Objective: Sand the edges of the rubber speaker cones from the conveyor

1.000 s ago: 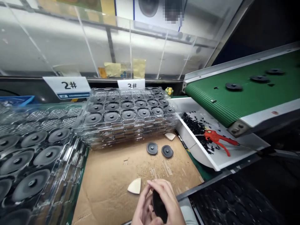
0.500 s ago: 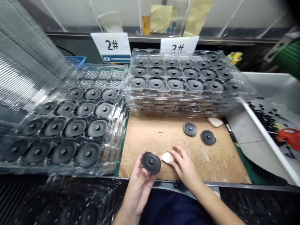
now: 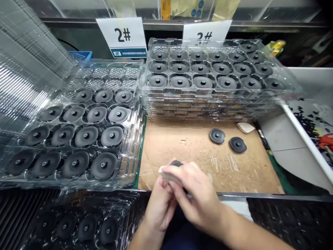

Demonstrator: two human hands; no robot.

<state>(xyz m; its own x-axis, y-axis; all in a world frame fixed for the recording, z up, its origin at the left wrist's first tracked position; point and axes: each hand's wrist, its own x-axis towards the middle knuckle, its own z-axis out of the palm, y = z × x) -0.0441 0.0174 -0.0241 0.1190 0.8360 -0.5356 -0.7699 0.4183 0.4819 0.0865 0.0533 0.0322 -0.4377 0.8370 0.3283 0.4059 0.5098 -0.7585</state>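
Observation:
My left hand [image 3: 158, 205] grips a round black disc [image 3: 177, 163], mostly hidden behind my right hand. My right hand [image 3: 195, 192] pinches a small whitish wedge-shaped pad [image 3: 168, 176] and presses it against the disc, over the front edge of a brown cardboard sheet [image 3: 197, 163]. Two loose black discs [image 3: 217, 135] [image 3: 237, 144] lie on the cardboard further back, beside another whitish wedge [image 3: 245, 127].
A clear blister tray [image 3: 78, 128] partly filled with discs sits at left; a stack of filled trays [image 3: 215, 80] stands behind the cardboard. Signs "2#" [image 3: 121, 36] and another label above. A white bin [image 3: 307, 118] with black scraps and a red tool is at right.
My right hand picked up the whitish wedge from the cardboard and brought it onto the disc held in my left hand. The view shifted slightly lower.

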